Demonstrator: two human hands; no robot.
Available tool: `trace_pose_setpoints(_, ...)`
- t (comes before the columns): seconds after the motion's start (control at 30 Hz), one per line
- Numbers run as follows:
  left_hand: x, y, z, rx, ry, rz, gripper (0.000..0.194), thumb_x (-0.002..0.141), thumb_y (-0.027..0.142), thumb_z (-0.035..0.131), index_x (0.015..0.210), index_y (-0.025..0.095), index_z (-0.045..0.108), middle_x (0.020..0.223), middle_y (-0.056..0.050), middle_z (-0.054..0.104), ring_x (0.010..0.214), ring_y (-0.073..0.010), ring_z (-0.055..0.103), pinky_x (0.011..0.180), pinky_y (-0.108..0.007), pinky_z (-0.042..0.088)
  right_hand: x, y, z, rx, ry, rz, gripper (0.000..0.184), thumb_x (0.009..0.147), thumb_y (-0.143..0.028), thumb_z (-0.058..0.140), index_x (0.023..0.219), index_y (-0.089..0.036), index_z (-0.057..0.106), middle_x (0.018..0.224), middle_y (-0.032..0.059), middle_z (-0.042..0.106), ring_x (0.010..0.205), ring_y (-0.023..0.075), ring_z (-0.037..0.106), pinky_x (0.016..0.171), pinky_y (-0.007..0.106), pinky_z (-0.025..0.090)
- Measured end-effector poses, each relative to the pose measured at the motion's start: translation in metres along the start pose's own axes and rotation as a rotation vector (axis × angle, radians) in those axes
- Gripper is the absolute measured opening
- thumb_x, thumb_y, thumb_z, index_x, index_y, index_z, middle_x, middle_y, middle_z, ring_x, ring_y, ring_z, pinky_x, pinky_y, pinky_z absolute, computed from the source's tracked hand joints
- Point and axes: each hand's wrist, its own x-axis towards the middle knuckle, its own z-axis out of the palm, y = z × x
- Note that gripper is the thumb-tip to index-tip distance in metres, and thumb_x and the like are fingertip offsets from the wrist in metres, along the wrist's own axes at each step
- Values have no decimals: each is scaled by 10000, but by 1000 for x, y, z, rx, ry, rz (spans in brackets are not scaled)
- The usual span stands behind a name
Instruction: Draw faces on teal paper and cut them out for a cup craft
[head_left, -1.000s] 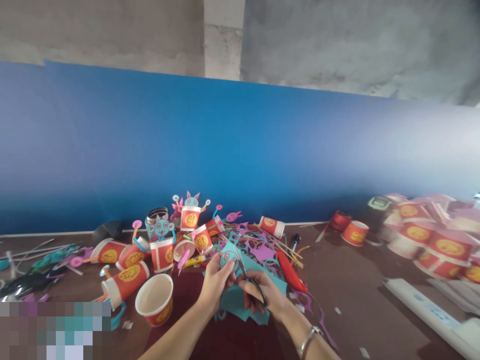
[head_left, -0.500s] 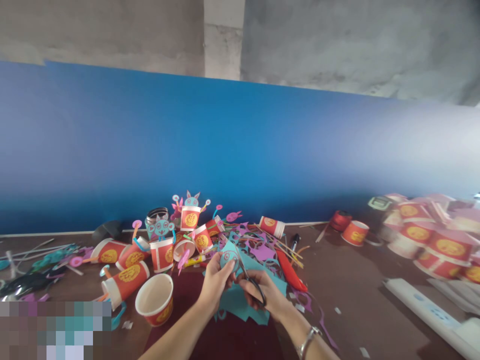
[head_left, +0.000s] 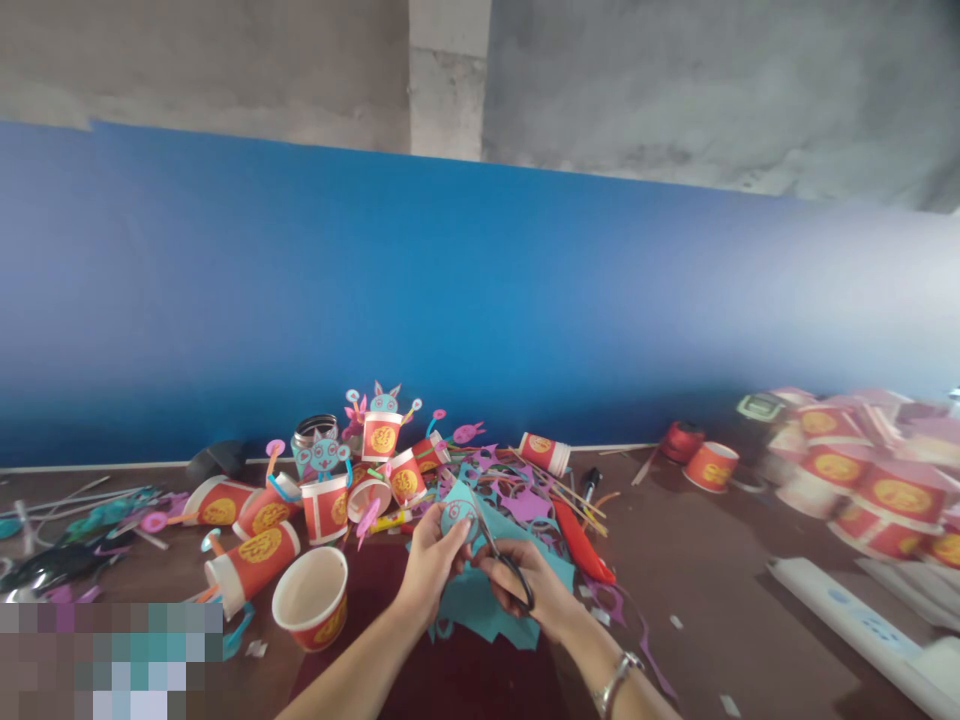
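Observation:
Between the thumb and fingers of my left hand (head_left: 435, 560) is a piece of light-blue paper (head_left: 455, 513) with a round face drawn on it. My right hand (head_left: 525, 580) grips a pair of scissors with black handles (head_left: 517, 578). The blades reach up along the right edge of the paper; whether they are cutting at this instant I cannot tell. Under both hands lies a larger blue-green paper sheet (head_left: 484, 610) with ragged edges. An upright red-and-white paper cup (head_left: 311, 600) stands left of my left forearm.
Decorated paper cups (head_left: 325, 508) with paper faces and straw arms crowd the left and back. Purple and blue paper scraps (head_left: 525, 500) lie behind my hands, beside a red marker-like object (head_left: 577, 540). Stacked cups (head_left: 889, 490) and a white power strip (head_left: 847, 610) sit at the right.
Almost nothing differs. Both hands, the face paper and the scissors stay in nearly the same place, and the view has shifted very slightly.

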Motion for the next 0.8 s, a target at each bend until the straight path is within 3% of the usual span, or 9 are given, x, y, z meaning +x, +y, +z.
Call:
trace_pose_setpoints(0.53, 1, 2, -1, 3, 20, -5, 283, 717, 405, 660, 790, 172, 516, 474, 70, 493, 378, -36, 392, 367, -132, 262, 1, 3, -1, 13, 13, 14, 365, 733, -489, 614, 777, -127, 593, 365, -95, 427, 287, 27, 311, 309, 154, 192)
trace_pose_setpoints(0.8, 2, 5, -2, -23, -23, 6, 271, 719, 393, 653, 751, 174, 498, 453, 83, 461, 358, -26, 322, 355, -140, 220, 1, 3, -4, 18, 21, 55, 384, 712, -483, 624, 836, -121, 603, 389, -75, 483, 291, 32, 346, 302, 146, 233)
